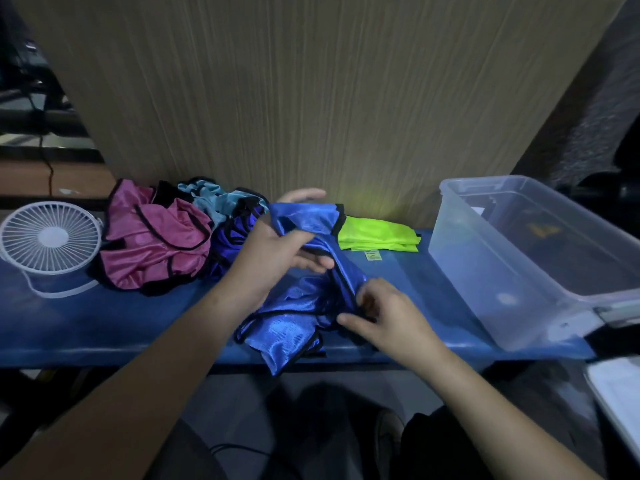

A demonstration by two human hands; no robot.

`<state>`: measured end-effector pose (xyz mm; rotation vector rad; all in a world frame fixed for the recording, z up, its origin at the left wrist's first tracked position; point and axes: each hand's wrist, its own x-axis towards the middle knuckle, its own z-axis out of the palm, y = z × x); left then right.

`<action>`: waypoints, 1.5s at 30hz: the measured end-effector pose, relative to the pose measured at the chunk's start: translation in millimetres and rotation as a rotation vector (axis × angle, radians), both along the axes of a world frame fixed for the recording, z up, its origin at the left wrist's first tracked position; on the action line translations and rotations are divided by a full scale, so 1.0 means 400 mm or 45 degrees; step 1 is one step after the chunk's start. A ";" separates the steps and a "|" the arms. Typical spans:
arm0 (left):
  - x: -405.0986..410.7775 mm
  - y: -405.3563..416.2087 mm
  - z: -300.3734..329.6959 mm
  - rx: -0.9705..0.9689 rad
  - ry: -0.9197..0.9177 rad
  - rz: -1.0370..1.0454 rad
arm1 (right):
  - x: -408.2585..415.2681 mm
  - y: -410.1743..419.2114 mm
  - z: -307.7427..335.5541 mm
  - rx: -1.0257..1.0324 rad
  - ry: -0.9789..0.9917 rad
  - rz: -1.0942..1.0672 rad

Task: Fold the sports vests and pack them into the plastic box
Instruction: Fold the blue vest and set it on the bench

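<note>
Head view: left hand grips upper edge of blue vest, fingers curled into fabric, lifted off blue table; right hand pinches black trim lower down; vest bunched, tail draped over near edge; slippery satin likely slides floorward if grip eases. Folded green vest lies flat by wall; plastic box right, no vests inside; careless sweep could muss it. Unfolded pile left, beside fan; snag risk.

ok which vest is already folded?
The neon yellow-green vest, lying flat in a neat stack beside the plastic box. The pink vest is a crumpled heap, and both hands hold the unfolded blue vest.
</note>
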<state>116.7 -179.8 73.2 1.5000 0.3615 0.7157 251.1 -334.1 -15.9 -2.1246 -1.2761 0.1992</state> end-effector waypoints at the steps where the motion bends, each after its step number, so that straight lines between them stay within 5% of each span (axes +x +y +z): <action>1: -0.002 0.001 0.007 0.018 -0.016 -0.018 | -0.003 -0.001 -0.010 -0.089 -0.104 -0.040; 7: -0.024 0.034 0.040 -0.033 -0.148 -0.081 | 0.004 0.011 -0.037 -0.296 -0.166 -0.306; 10: -0.042 0.054 0.048 -0.009 -0.151 -0.134 | 0.018 0.018 -0.027 -0.146 -0.067 -0.364; 15: -0.057 0.097 0.041 0.370 0.023 0.078 | 0.044 0.022 -0.004 0.207 0.435 -0.425; 19: -0.062 0.121 0.019 0.258 0.059 0.162 | 0.052 0.035 -0.008 0.300 0.686 -0.336; 24: -0.076 0.140 -0.011 0.467 0.253 0.352 | 0.037 0.054 -0.067 -0.048 0.518 -0.078; 28: -0.086 0.152 -0.038 0.510 0.233 0.494 | 0.024 0.071 -0.084 -0.212 0.214 -0.173; 32: -0.087 0.166 -0.059 0.515 0.151 0.576 | 0.035 0.084 -0.094 -0.302 0.260 -0.299; 39: -0.104 0.157 -0.045 0.356 0.003 0.570 | 0.038 0.100 -0.079 -0.124 0.293 -0.364; 45: -0.130 0.187 -0.005 0.462 -0.026 0.649 | 0.036 0.091 -0.010 0.219 0.668 -0.277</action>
